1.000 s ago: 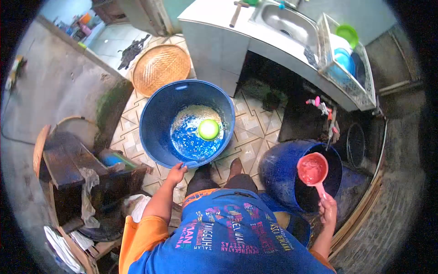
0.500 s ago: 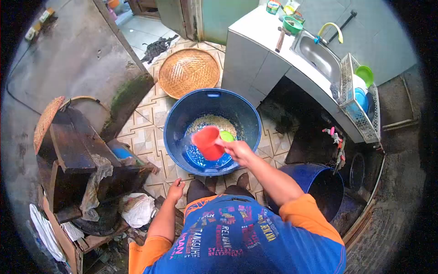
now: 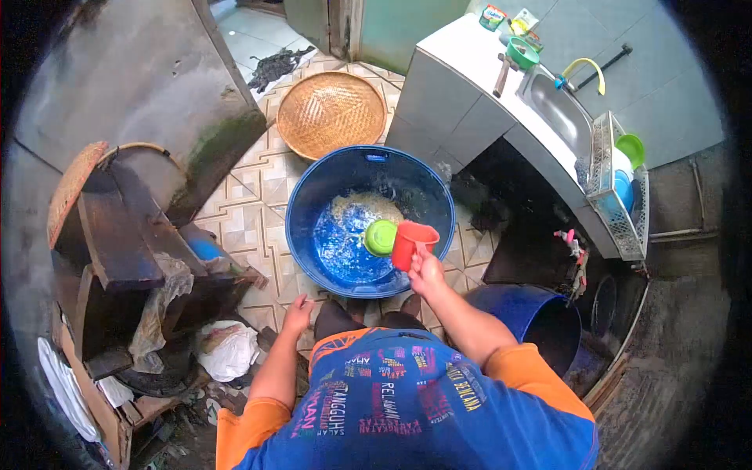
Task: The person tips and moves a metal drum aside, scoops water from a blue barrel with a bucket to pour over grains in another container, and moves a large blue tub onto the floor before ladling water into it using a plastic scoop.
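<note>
A large blue tub (image 3: pixel 313 270) stands on the patterned floor in front of me, with pale grainy stuff (image 3: pixel 364 207) and liquid at its bottom. Inside it lies a light green bowl (image 3: pixel 381 237). My right hand (image 3: pixel 426 272) is closed round the handle of a red dipper (image 3: pixel 412 244), held over the tub's right side, partly in front of the bowl. Near the tub's lower left rim, my left hand (image 3: pixel 299 313) touches nothing, its fingers slightly apart.
A woven round tray (image 3: pixel 331 115) lies behind the tub. The blue barrel (image 3: pixel 517 309) is at the right, below a counter (image 3: pixel 458 47) with a sink (image 3: pixel 558 110) and dish rack (image 3: pixel 619 200). Wooden furniture (image 3: pixel 117 243) stands at the left.
The red dipper has gone from the barrel to the tub and has now shifted right within it, turned more upright. My left hand has let go of the tub's rim.
</note>
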{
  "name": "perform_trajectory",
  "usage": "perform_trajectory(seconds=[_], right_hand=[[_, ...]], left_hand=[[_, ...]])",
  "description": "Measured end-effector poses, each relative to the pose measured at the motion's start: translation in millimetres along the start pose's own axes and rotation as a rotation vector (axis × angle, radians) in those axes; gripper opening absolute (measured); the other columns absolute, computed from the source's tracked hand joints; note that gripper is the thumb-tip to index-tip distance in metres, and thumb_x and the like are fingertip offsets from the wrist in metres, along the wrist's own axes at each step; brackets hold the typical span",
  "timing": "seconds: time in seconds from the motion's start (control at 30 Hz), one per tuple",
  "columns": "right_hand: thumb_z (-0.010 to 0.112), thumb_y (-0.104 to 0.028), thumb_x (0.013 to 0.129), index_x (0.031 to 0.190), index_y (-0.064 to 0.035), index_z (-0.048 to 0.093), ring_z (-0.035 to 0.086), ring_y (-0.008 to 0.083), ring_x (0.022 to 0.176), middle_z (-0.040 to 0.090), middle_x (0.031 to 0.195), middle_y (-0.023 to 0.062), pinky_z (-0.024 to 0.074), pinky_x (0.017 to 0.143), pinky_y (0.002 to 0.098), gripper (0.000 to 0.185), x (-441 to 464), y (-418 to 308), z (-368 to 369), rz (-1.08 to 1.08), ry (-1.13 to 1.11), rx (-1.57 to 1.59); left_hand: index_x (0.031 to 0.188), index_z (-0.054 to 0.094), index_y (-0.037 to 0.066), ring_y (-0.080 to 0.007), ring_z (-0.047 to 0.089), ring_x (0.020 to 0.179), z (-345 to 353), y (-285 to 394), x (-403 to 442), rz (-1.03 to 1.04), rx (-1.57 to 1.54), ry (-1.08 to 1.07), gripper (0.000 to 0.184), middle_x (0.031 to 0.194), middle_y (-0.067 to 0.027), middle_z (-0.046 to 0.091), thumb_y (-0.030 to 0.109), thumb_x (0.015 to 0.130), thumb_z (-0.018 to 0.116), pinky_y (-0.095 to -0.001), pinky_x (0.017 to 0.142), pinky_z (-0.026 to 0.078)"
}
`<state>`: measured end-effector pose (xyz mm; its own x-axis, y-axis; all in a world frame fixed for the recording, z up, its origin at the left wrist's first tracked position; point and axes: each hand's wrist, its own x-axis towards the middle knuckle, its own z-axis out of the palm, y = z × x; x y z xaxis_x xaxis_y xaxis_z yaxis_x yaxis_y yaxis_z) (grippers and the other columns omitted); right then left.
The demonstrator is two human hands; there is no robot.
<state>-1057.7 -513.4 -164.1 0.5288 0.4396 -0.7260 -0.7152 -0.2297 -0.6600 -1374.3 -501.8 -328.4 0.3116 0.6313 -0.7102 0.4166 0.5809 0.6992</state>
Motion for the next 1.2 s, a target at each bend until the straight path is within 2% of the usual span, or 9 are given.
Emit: perform_trajectory(seconds=[0.23, 0.37, 0.5, 0.6, 0.7, 0.87, 1.0, 1.17, 1.2], right_hand=[[0.056, -0.032, 0.087, 0.086, -0.0075, 0.056, 0.046, 0.0089, 0.049, 0.054, 0.063, -0.0009, 0.0353, 0.042, 0.0259, 0.024, -84, -17, -55, -0.056, -0.04, -0.751], [0.055, -0.024, 0.084, 0.097, -0.0059, 0.059, 0.061, 0.0273, 0.065, 0.063, 0.076, 0.0135, 0.0473, 0.06, 0.0388, 0.023, -136, -43, -41, -0.475, -0.241, -1.375], [0.049, -0.018, 0.084, 0.108, -0.0107, 0.055, 0.06, 0.0388, 0.072, 0.061, 0.08, 0.0208, 0.0474, 0.063, 0.0479, 0.026, -147, -75, -38, -0.775, -0.335, -1.71], [0.047, -0.012, 0.08, 0.111, -0.0116, 0.052, 0.061, 0.0348, 0.063, 0.058, 0.072, 0.0169, 0.0486, 0.053, 0.0458, 0.031, -150, -82, -26, -0.902, -0.297, -1.874], [0.051, -0.011, 0.075, 0.114, -0.0152, 0.052, 0.058, 0.0254, 0.055, 0.052, 0.067, 0.0083, 0.0483, 0.047, 0.0382, 0.039, -153, -105, -26, -1.288, -0.081, -1.961], [0.056, -0.012, 0.08, 0.113, -0.0103, 0.055, 0.06, 0.0289, 0.069, 0.06, 0.082, 0.0112, 0.0507, 0.059, 0.0386, 0.033, -157, -136, -101, -1.34, 0.246, -1.436], [0.055, -0.017, 0.086, 0.108, -0.002, 0.055, 0.058, 0.0223, 0.074, 0.06, 0.088, 0.0117, 0.0462, 0.073, 0.034, 0.027, -188, -148, -188, -0.997, 0.63, -0.871], [0.056, -0.015, 0.085, 0.099, -0.0011, 0.056, 0.051, 0.0142, 0.071, 0.054, 0.079, 0.0051, 0.0421, 0.067, 0.0287, 0.02, -173, -119, -383, -0.922, 1.11, -0.676], [0.056, -0.013, 0.084, 0.096, -0.002, 0.056, 0.049, 0.0121, 0.064, 0.052, 0.073, 0.0022, 0.0414, 0.061, 0.0277, 0.016, -168, -111, -422, -0.887, 1.152, -0.63]], left_hand=[[0.127, 0.045, -0.001, -0.0212, 0.05, 0.109, 46, 73, 33, 0.111, -0.056, -0.128, 0.051, 0.119, -0.0147, 0.054, 0.03, 0.087, 0.054, -0.0286, 0.094, 0.037], [0.117, 0.052, 0.012, -0.0157, 0.057, 0.077, 94, 102, 58, -0.159, -0.282, -0.276, 0.038, 0.101, -0.0076, 0.058, 0.037, 0.088, 0.052, -0.0311, 0.058, 0.048], [0.094, 0.059, 0.01, -0.0147, 0.054, 0.055, 145, 150, 75, -0.276, -0.345, -0.371, 0.027, 0.077, -0.0045, 0.059, 0.034, 0.09, 0.046, -0.0308, 0.045, 0.047], [0.099, 0.06, 0.011, -0.0184, 0.063, 0.071, 152, 191, 105, -0.282, -0.759, -0.455, 0.038, 0.09, -0.0055, 0.065, 0.044, 0.087, 0.047, -0.0318, 0.058, 0.052], [0.104, 0.06, 0.007, -0.0201, 0.064, 0.08, 142, 229, 142, 0.116, -0.682, -0.506, 0.042, 0.091, -0.007, 0.065, 0.044, 0.085, 0.052, -0.0358, 0.068, 0.052], [0.078, 0.062, -0.003, -0.026, 0.057, 0.065, 123, 305, 126, 0.289, -0.031, 0.115, 0.058, 0.076, -0.016, 0.062, 0.05, 0.088, 0.041, -0.0421, 0.061, 0.043], [0.059, 0.059, -0.002, -0.0317, 0.058, 0.06, 109, 301, 94, 0.292, 0.369, 0.213, 0.063, 0.057, -0.0163, 0.057, 0.047, 0.09, 0.033, -0.045, 0.062, 0.042], [0.088, 0.059, 0.001, -0.0321, 0.06, 0.076, 107, 211, 104, 0.714, 0.503, 0.407, 0.028, 0.086, -0.0185, 0.061, 0.023, 0.09, 0.042, -0.0374, 0.077, 0.044], [0.098, 0.055, 0.003, -0.0294, 0.059, 0.077, 98, 171, 149, 0.431, 0.416, 0.284, 0.022, 0.087, -0.0137, 0.06, 0.021, 0.09, 0.045, -0.0385, 0.069, 0.048]])
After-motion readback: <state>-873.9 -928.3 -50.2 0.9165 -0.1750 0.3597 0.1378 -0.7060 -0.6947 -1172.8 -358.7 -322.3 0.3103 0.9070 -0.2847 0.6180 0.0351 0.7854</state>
